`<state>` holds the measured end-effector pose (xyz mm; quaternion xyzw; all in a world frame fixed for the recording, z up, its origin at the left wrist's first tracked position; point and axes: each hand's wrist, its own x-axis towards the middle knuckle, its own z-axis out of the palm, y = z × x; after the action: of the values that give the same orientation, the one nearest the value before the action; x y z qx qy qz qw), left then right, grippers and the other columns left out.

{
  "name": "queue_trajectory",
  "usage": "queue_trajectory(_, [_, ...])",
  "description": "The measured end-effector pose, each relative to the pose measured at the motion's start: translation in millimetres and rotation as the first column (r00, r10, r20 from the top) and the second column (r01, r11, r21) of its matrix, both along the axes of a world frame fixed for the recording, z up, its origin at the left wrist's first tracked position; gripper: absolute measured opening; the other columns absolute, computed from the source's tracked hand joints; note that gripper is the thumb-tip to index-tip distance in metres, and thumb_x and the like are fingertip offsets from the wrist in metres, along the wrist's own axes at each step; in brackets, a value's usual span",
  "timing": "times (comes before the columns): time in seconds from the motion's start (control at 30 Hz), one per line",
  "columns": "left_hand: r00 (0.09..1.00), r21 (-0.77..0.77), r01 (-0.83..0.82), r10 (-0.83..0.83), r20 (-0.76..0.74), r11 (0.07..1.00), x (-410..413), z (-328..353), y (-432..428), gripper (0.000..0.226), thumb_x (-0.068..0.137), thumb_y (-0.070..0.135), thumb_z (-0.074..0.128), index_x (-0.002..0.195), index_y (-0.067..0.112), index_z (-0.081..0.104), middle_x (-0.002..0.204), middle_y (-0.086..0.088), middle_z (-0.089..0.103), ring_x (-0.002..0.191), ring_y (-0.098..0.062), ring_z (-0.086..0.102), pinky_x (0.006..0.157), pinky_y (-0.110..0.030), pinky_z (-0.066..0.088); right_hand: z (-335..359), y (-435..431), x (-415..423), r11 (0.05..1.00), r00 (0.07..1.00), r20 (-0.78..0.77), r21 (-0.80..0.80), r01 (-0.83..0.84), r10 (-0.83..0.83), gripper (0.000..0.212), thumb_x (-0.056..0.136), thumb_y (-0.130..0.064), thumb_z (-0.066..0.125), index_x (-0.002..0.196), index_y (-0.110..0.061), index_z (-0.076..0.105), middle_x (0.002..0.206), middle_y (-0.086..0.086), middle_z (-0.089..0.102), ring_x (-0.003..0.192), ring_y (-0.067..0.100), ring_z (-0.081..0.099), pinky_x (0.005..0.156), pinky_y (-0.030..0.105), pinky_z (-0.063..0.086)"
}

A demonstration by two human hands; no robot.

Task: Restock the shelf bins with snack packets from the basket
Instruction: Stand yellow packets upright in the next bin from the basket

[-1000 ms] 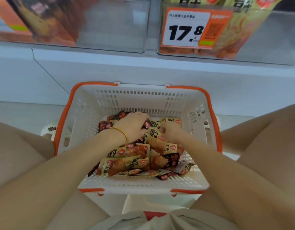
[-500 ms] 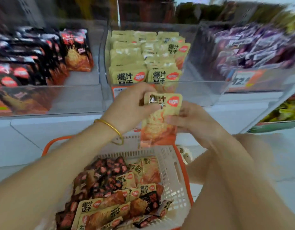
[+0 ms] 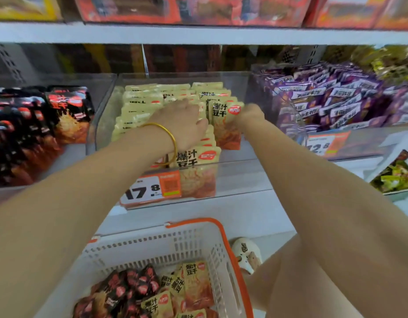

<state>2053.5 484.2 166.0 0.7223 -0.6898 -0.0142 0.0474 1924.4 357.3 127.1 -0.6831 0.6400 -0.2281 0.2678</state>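
A person's left hand (image 3: 182, 125), fingers straight and together, holds back the yellow rows (image 3: 138, 111) in the clear middle bin (image 3: 239, 177) so the right hand (image 3: 250, 114), pinching a yellow packet (image 3: 226, 127) upright, can apparently slot it alongside; more wait in the basket (image 3: 152, 251) below.

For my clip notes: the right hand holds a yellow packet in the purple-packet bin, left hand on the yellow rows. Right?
No: the head view shows the right hand holding the yellow packet in the middle bin, beside the yellow rows; the left hand is on those rows.
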Motion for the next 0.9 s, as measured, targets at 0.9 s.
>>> queue_trajectory(0.9, [0.969,-0.341,0.106,-0.174,-0.175,0.934,5.5,2.9,44.3,0.049,0.094,0.037,0.033,0.131,0.009,0.049,0.135,-0.011,0.049,0.127,-0.027,0.041,0.105,-0.036,0.032,37.6,45.8,-1.4,0.951,0.992,0.123,-0.309,0.016,0.023,0.034,0.081,-0.013,0.072,0.109,-0.009,0.052,0.106,0.008,0.059,0.094,0.02,0.057,0.075,0.028,0.051])
